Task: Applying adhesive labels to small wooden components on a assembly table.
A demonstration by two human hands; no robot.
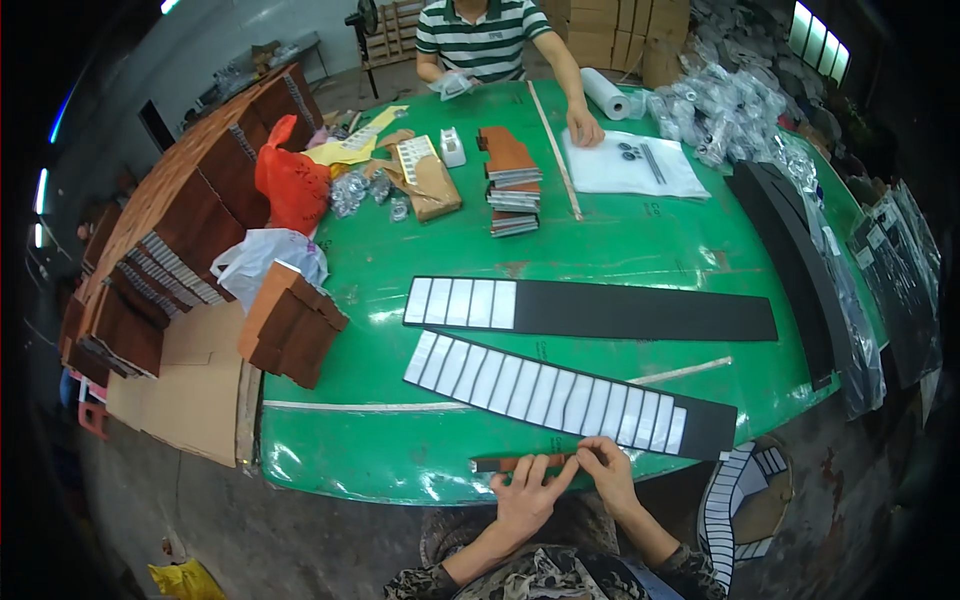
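Note:
At the table's near edge lies a narrow brown piece with a grey edge, much like the stacked brown pieces. My left hand is closed over it, with fingers bent across its top. Beside its right end, my right hand pinches with thumb and forefinger. What sits in that pinch is too small to make out. Just beyond my hands is a black foam strip bearing a row of white rectangular pads. Farther off, a second black strip carries several white pads at its left end.
The green table holds a stack of brown pieces, another brown stack, a red bag and black strips. Across it, a co-worker reaches to a white sheet. A round container stands below right.

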